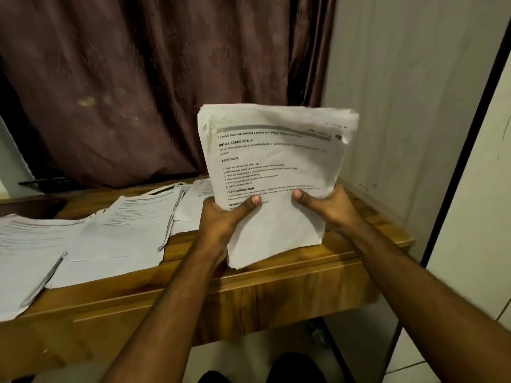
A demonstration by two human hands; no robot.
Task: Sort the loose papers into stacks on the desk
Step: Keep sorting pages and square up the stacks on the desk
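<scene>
1. Both hands clamp a thick bundle of papers [273, 172], held nearly upright above the desk's [276, 277] right end; the left hand [226, 217] and right hand [329, 205] pinch its lower side edges, thumbs pressed on the printed front sheet.
2. Paper this thick likely feels fairly heavy yet floppy; the top corners curl and the bottom edge is uneven, so loose sheets could slide out.
3. Gripping low on both sides looks sensible.
4. Other stacks [124, 225] lie flat, overlapping, toward the desk's left edge.
</scene>
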